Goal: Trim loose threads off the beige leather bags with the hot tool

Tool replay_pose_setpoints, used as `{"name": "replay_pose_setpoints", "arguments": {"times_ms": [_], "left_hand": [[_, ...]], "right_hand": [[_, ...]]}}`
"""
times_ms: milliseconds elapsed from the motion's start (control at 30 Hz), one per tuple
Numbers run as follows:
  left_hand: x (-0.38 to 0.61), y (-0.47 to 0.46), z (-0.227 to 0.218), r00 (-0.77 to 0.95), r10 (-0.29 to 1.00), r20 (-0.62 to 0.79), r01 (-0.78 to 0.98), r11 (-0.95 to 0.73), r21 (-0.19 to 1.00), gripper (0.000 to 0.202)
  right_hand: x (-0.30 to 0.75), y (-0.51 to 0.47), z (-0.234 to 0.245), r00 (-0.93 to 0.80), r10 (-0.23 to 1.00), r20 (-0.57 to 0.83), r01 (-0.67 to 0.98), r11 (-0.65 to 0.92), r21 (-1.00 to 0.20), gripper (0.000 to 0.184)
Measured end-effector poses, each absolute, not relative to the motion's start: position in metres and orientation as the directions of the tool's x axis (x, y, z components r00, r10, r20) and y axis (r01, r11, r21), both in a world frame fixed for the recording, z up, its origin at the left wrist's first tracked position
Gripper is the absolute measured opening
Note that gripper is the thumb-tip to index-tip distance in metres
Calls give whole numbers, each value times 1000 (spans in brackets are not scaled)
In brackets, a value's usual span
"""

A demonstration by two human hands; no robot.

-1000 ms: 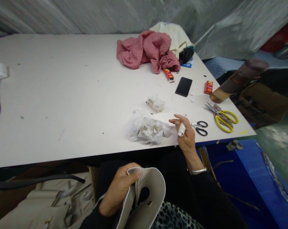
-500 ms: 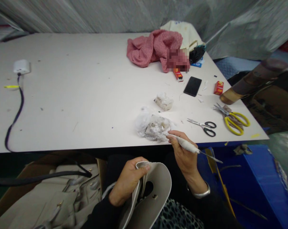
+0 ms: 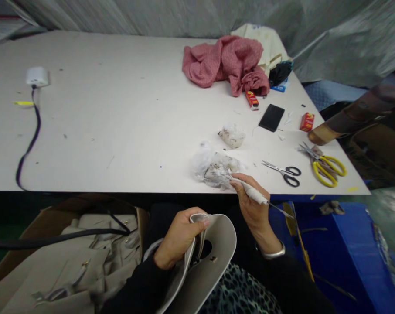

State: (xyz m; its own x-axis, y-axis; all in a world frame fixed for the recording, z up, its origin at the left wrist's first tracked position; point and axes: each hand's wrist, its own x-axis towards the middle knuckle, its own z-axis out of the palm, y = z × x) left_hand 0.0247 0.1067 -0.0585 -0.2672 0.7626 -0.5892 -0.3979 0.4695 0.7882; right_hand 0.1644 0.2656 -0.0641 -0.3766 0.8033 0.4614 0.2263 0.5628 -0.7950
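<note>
The left hand is pinching the beige piece at its rim; below this grip it is standing open, seeming light and firm but bendable. The right hand is grasping the slim tool by its wrapped middle, probably the least slippery place.

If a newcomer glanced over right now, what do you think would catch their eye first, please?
Probably the pink cloth, bunched toward the far right of the white table. Next, perhaps the yellow-handled scissors near its right corner. Then the hands: the left hand grips a beige piece in front of the table, the right hand a white-handled tool at the near edge.
</note>
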Motion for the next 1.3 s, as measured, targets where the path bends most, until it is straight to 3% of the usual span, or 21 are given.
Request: {"name": "replay_pose_setpoints", "arguments": {"times_ms": [300,367,433,533,667,933,1300], "left_hand": [[31,106,-50,-331,770,-546,-236,493,838,24],[33,107,-47,-349,774,-528,-189,494,849,22],[34,109,-45,-357,778,-517,-160,494,855,21],[37,111,-43,-352,787,-507,-131,495,859,19],[41,112,-40,-329,798,-505,-97,503,859,17],[46,109,-40,-319,814,-486,-81,487,869,15],[52,105,-42,-235,832,-503,-194,467,863,22]], "right_hand": [[169,263,-57,-330,849,413,204,492,-847,16],[174,257,-53,-315,888,335,171,400,-900,19],[180,250,-51,-415,890,190,97,251,-963,24],[189,240,-55,-617,787,-6,53,33,-998,27],[198,233,-64,-656,748,-99,87,-56,-995,28],[203,232,-59,-699,709,-93,130,-2,-992,34],[193,249,-44,-862,506,-42,160,192,-968,41]]}}
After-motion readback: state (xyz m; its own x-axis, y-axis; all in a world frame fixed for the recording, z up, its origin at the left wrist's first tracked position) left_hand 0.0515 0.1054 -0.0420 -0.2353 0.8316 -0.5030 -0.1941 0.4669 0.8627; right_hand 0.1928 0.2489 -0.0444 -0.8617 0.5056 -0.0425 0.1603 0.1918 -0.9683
